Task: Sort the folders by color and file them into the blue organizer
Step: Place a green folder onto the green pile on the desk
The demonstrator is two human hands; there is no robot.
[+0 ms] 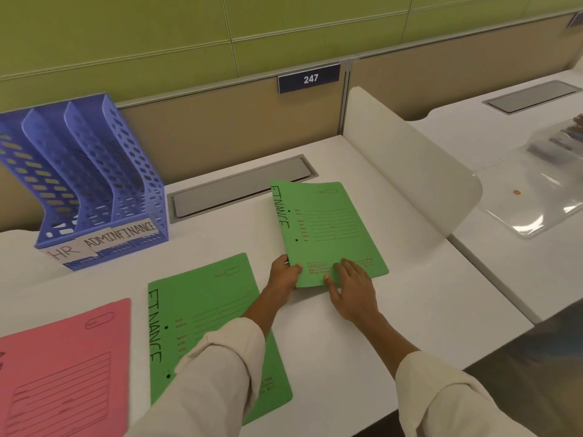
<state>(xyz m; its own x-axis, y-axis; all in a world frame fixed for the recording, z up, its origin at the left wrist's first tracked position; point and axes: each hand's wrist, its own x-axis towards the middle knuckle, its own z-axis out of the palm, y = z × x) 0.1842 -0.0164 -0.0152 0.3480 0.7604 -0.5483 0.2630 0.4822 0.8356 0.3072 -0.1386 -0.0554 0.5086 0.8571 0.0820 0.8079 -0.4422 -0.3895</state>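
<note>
On my feed the white bench [315,326] carries a grey cable-tray lid [243,187] set flush behind the work area, and a white rounded divider panel [410,171] closes off the right side; a plate reading 247 [309,78] sits on the tan partition behind; beyond the divider I see a clear plastic sheet [533,197] on the next desk. The blue organizer [94,184] stands at the back left, its three slots labelled HR, ADMIN and FINANCE; I see no folder standing in any slot. My left hand [284,272] pinches the near left corner of a green FINANCE folder [325,228], thumb on top; my right hand [350,285] lies on its near edge with fingers fairly straight, pressing; the folder's near edge looks raised slightly off the bench. A second green FINANCE folder [202,310] lies flat nearer me under my left sleeve; a pink folder [69,367] lies flat at the near left corner.
</note>
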